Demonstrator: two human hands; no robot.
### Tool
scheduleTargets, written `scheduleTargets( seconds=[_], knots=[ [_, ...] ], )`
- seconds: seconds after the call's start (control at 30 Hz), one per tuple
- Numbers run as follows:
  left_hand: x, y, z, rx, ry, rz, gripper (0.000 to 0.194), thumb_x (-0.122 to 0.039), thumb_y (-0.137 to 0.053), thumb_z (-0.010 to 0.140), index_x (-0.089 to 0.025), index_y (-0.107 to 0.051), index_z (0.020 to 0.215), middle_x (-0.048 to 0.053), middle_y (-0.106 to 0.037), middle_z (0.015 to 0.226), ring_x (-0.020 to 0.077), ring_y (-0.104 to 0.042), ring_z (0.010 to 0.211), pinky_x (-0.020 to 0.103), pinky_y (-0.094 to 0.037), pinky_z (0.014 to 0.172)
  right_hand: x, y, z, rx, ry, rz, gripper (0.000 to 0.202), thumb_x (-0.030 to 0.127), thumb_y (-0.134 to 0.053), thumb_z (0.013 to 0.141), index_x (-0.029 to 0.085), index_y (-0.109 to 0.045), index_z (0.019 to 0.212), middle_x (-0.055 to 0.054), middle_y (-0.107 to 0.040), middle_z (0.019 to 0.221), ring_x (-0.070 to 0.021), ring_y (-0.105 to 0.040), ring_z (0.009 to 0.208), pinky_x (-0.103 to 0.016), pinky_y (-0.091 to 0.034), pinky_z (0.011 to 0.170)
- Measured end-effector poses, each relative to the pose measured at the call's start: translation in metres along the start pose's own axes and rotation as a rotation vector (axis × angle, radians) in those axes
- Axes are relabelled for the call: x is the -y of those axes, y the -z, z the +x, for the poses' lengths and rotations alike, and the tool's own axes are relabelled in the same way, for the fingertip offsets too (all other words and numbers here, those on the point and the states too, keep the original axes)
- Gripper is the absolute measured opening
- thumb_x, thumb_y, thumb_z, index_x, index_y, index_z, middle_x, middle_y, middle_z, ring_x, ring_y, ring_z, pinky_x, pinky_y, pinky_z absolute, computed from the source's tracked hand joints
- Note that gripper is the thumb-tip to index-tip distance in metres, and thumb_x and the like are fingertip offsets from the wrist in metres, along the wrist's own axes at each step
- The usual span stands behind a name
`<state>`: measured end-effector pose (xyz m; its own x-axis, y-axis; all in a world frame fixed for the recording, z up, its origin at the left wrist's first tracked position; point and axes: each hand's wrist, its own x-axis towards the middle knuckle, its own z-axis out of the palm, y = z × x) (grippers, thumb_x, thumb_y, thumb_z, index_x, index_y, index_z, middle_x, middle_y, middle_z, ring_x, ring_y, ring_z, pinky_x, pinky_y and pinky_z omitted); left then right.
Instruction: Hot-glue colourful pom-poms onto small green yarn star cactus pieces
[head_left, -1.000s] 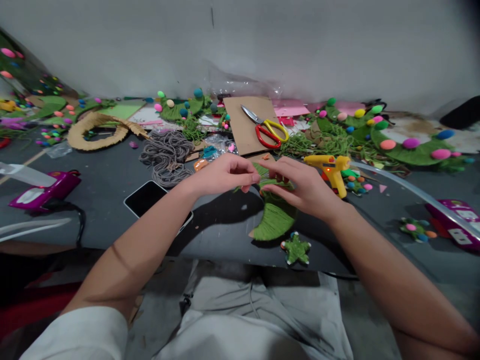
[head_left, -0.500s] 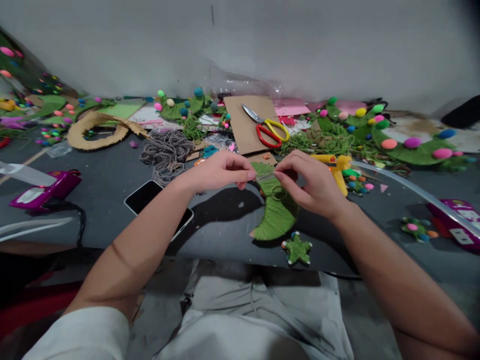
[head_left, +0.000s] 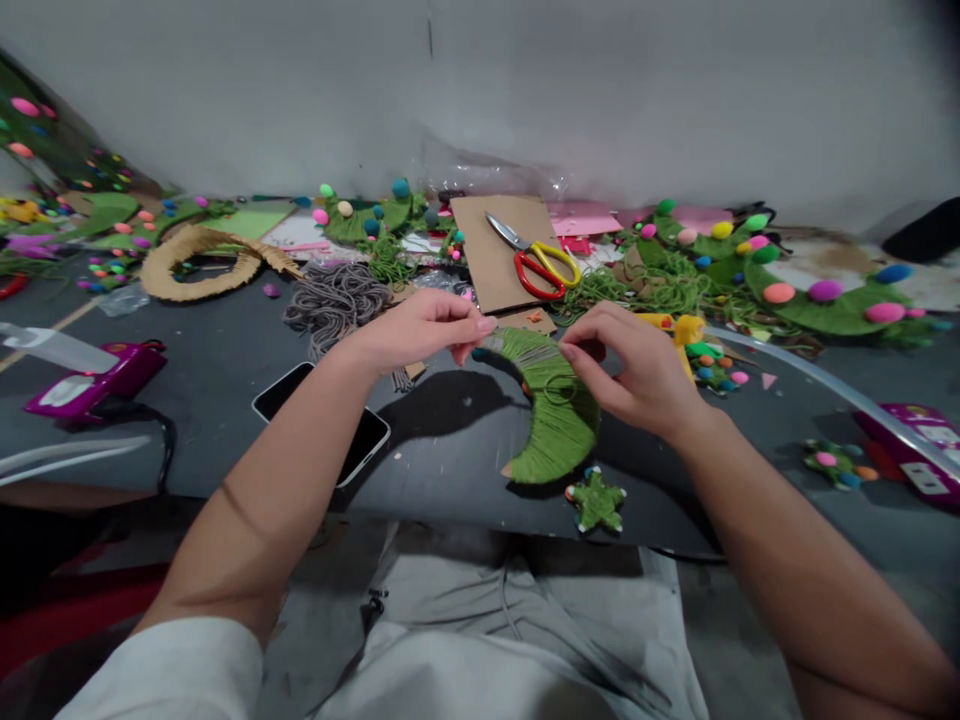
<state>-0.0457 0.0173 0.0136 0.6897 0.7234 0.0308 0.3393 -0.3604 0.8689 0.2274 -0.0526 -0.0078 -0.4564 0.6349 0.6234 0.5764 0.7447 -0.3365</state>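
Note:
A crescent wrapped in green yarn lies on the dark table, with a small loop of cord on its upper part. Above its upper left tip is my left hand, thumb and forefinger pinched; a thin pale strand seems to run from it over the crescent. My right hand is pinched at the crescent's upper right edge, and the strand appears to reach its fingertips. Just below the crescent sits a green star with small coloured balls at its points.
Scissors rest on cardboard behind the hands. A phone lies under my left forearm. Grey yarn, a straw-coloured ring and a purple glue gun are on the left; a yellow glue gun is right.
My left hand has moved left, away from my right hand, uncovering the crescent's upper left tip. My right hand has shifted slightly right.

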Motion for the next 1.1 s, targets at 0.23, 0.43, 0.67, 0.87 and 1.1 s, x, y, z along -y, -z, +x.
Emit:
scheduleTargets(
  seconds=[0.23,0.43,0.67,0.87,1.1],
  knots=[
    [-0.004,-0.007,-0.001,-0.100,-0.012,0.085,0.060,-0.052,-0.048,0.104,-0.016,-0.055,0.057,0.001,-0.057,0.052,0.0073,-0.051,0.051,0.021,-0.040,0.058,0.001,0.000,-0.002,-0.013,-0.045,-0.016,0.006,0.019,-0.056,0.099,0.022,-0.056,0.094,-0.003,-0.057,0.085,-0.0161,-0.054,0.075,-0.032,-0.044,0.067],
    [-0.005,-0.009,0.001,-0.258,-0.074,0.003,0.035,-0.040,-0.066,0.096,-0.014,-0.071,0.072,0.004,-0.073,0.068,0.0098,-0.066,0.064,0.020,-0.051,0.065,-0.001,-0.003,-0.001,-0.033,-0.093,-0.030,0.014,0.023,-0.052,0.103,0.022,-0.052,0.089,-0.003,-0.054,0.083,-0.0163,-0.052,0.076,-0.033,-0.043,0.069],
    [0.002,-0.010,0.003,-0.256,-0.115,-0.102,0.016,-0.028,-0.073,0.088,-0.013,-0.073,0.085,0.006,-0.077,0.079,0.0126,-0.073,0.075,0.024,-0.057,0.074,-0.003,-0.005,-0.001,-0.069,-0.109,-0.015,0.017,0.024,-0.054,0.101,0.023,-0.053,0.085,-0.002,-0.054,0.076,-0.0158,-0.051,0.068,-0.032,-0.042,0.062],
    [-0.008,-0.010,0.002,-0.266,-0.125,-0.016,0.027,-0.029,-0.061,0.097,-0.014,-0.066,0.076,0.004,-0.072,0.072,0.0088,-0.065,0.066,0.019,-0.052,0.066,-0.002,0.002,0.002,-0.087,-0.106,0.100,0.011,0.018,-0.067,0.092,0.022,-0.061,0.083,-0.002,-0.060,0.078,-0.0143,-0.054,0.066,-0.031,-0.046,0.060],
    [-0.024,-0.016,-0.008,-0.264,-0.209,-0.053,0.025,-0.032,-0.064,0.099,-0.016,-0.068,0.079,0.003,-0.071,0.072,0.0086,-0.063,0.065,0.019,-0.048,0.062,0.026,0.041,0.010,0.142,-0.028,-0.031,0.005,0.022,-0.063,0.095,0.023,-0.062,0.090,-0.003,-0.062,0.082,-0.0167,-0.059,0.071,-0.033,-0.047,0.064]
  ],
)
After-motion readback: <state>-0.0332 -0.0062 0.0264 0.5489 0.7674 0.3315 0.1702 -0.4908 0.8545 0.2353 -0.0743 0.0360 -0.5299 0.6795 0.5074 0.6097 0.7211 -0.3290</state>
